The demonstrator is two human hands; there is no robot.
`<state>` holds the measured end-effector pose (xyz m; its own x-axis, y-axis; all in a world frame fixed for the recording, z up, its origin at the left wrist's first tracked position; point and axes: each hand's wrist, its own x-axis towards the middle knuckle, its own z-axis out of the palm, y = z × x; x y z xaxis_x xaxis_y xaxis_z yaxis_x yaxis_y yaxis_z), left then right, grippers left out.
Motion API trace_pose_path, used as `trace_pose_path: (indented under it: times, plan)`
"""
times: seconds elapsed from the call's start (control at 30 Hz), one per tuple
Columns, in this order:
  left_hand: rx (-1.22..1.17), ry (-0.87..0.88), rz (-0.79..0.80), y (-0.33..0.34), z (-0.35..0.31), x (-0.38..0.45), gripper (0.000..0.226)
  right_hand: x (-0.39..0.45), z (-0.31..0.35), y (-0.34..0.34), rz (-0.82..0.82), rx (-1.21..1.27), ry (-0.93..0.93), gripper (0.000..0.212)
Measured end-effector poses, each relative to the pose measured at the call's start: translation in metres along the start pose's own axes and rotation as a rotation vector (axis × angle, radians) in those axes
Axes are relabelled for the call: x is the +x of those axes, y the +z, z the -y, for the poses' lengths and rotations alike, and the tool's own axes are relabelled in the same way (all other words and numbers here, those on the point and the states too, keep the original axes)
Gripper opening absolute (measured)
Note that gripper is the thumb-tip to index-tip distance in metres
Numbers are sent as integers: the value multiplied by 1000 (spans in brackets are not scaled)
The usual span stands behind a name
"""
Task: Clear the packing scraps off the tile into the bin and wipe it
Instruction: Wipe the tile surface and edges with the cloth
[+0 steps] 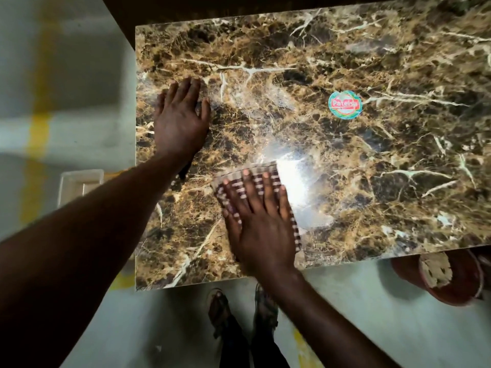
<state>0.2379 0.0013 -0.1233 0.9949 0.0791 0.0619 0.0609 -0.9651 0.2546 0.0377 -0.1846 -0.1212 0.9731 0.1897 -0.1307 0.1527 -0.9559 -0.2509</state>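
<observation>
Flat-fingered, right hand presses a checked cloth near the marble tile's front edge; left hand rests spread flat at its left edge.

tile brown-gold marble with white veins, cloth maroon-and-white check, round sticker teal with red band, bin red, floor pale grey with yellow stripes

A round sticker on the tile reads roughly "Patelsa".

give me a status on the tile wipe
Left hand flat on tile. Right hand presses cloth flat. No scraps on tile. Sticker ahead.
</observation>
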Motion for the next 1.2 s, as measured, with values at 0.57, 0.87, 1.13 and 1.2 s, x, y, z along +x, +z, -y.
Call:
trace_pose_path:
  times: [0.57,0.87,1.13,1.2]
  plan:
    - [27,18,-15,0,-1,-1,69,-63,18,12,33,49,37,58]
    - [-45,32,-48,-3,1,-2,58,-64,65,19,65,109,-77,57]
    - [-320,104,81,-25,48,18,58,-26,50,21,-67,3,223,65]
    - [-344,178,174,-25,68,20,73,-25,75,26,-59,20,180,65]
